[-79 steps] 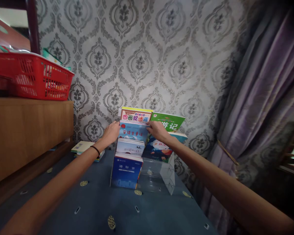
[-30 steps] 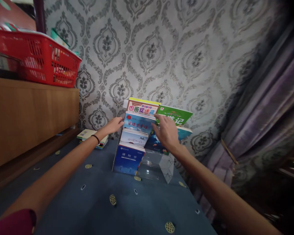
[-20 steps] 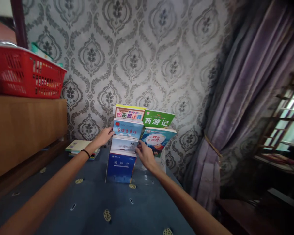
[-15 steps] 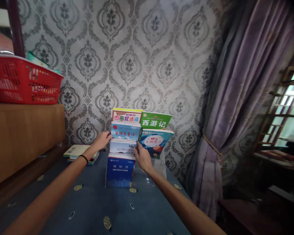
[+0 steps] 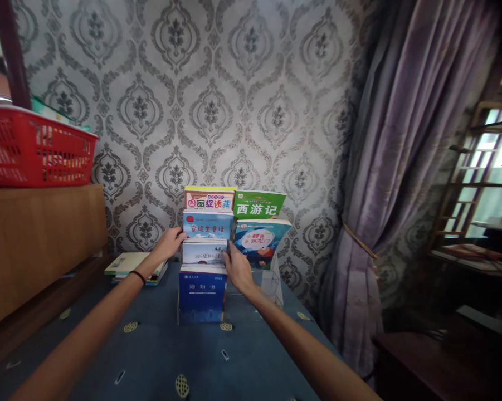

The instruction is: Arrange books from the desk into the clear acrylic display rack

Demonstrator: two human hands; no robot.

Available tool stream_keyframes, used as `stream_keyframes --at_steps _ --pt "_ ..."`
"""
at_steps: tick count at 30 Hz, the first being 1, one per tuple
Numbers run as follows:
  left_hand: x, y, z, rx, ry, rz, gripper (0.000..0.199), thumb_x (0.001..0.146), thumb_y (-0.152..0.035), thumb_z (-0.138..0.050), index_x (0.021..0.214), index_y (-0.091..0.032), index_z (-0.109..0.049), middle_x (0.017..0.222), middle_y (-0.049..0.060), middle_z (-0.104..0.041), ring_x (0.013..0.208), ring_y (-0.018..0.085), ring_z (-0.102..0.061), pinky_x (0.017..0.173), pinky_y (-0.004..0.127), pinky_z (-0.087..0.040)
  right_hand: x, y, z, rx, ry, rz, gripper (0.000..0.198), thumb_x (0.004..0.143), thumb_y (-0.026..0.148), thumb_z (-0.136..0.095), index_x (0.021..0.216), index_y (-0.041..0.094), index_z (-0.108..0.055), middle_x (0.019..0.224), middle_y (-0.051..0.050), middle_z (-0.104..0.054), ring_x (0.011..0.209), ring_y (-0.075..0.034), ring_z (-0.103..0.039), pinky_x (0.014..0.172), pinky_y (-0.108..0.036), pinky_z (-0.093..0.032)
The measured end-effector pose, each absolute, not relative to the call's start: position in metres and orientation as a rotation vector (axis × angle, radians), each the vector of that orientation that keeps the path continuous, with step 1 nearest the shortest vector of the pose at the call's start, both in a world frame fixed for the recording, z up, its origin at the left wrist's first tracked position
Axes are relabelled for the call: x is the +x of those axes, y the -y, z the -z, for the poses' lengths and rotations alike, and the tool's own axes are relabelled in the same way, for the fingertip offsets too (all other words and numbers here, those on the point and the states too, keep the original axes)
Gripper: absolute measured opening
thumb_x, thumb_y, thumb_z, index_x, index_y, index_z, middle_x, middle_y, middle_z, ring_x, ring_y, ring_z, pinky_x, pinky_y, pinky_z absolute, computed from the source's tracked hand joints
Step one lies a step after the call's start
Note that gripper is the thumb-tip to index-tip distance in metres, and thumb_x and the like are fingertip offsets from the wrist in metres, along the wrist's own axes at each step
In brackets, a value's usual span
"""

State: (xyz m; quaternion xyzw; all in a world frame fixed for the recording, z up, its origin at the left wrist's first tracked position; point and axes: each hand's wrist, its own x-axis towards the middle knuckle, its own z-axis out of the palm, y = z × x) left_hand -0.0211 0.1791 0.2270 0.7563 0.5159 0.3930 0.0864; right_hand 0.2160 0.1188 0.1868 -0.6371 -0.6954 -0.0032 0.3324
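Several books stand in stepped tiers in a clear rack (image 5: 271, 281) on the table. My left hand (image 5: 170, 243) is at the left edge of a light-blue book (image 5: 208, 224), its fingers curled against the edge and fingertips partly hidden. My right hand (image 5: 238, 267) grips the right edge of a pale landscape-covered book (image 5: 203, 253) one tier lower, thumb in front. A dark-blue book (image 5: 203, 295) fills the lowest tier. Behind stands a picture book with colourful lettering (image 5: 209, 201). In the right column are a green book (image 5: 259, 206) and a teal fish-picture book (image 5: 263, 239).
A low stack of books (image 5: 127, 263) lies left of the rack on the blue tablecloth (image 5: 150, 356). Further left, a red basket (image 5: 67, 156) sits on a wooden cabinet (image 5: 54, 228). A patterned wall (image 5: 209, 111) rises behind. A purple curtain (image 5: 376, 184) hangs at right.
The view has shifted slightly, so the rack appears a little further left. Both hands stay at the books' edges, and the right hand sits slightly lower against the pale book.
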Motion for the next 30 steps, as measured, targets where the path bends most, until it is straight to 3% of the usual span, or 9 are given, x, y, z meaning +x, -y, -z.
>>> stream_keyframes --at_steps 8,13,20,23,27,30 --pt "-0.021 -0.173 -0.227 2.268 -1.546 -1.169 0.027 0.092 -0.037 -0.05 0.094 -0.017 -0.069 0.09 0.008 -0.076 0.083 0.021 -0.069 0.069 0.026 -0.053 0.219 -0.115 -0.181 -1.688 1.83 0.024 0.053 0.102 0.028 -0.04 0.153 0.013 -0.039 0.124 -0.017 -0.071 0.113 -0.028 -0.069 0.092 -0.034 -0.05" --pt "-0.022 -0.172 -0.225 2.25 -1.513 -1.165 0.028 0.091 -0.036 -0.049 0.1 -0.018 -0.069 0.09 0.007 -0.075 0.085 0.023 -0.07 0.066 0.027 -0.054 0.226 -0.111 -0.181 -1.578 1.853 0.03 0.052 0.1 0.026 -0.042 0.152 0.016 -0.042 0.129 -0.013 -0.069 0.113 -0.026 -0.068 0.093 -0.032 -0.05" --pt "-0.027 -0.157 -0.214 2.065 -1.566 -1.2 0.04 0.09 -0.037 -0.046 0.117 -0.013 -0.062 0.12 0.016 -0.069 0.098 0.026 -0.069 0.059 0.027 -0.057 0.25 -0.099 -0.171 -1.405 1.851 -0.009 0.044 0.098 0.024 -0.044 0.139 0.016 -0.055 0.115 -0.012 -0.073 0.105 -0.025 -0.069 0.094 -0.034 -0.051" --pt "-0.036 -0.144 -0.198 1.973 -1.547 -1.306 0.042 0.088 -0.036 -0.046 0.119 -0.011 -0.06 0.12 0.017 -0.068 0.1 0.027 -0.068 0.062 0.031 -0.06 0.266 -0.092 -0.169 -1.324 1.847 0.022 0.041 0.098 0.025 -0.041 0.133 0.014 -0.059 0.117 -0.013 -0.071 0.105 -0.025 -0.067 0.095 -0.036 -0.052" --pt "-0.046 -0.124 -0.185 1.952 -1.516 -1.483 0.041 0.089 -0.04 -0.044 0.116 -0.013 -0.059 0.111 0.014 -0.069 0.099 0.026 -0.069 0.066 0.033 -0.061 0.296 -0.091 -0.188 -1.182 1.715 0.243 0.039 0.098 0.027 -0.039 0.129 0.016 -0.059 0.128 -0.016 -0.061 0.122 -0.027 -0.058 0.103 -0.04 -0.047" --pt "-0.039 -0.109 -0.194 2.123 -1.553 -1.558 0.036 0.093 -0.041 -0.042 0.113 -0.017 -0.06 0.109 0.011 -0.07 0.1 0.025 -0.068 0.076 0.034 -0.06 0.324 -0.104 -0.205 -1.224 1.471 0.287 0.042 0.095 0.031 -0.044 0.133 0.015 -0.053 0.129 -0.018 -0.055 0.11 -0.026 -0.061 0.097 -0.041 -0.052"
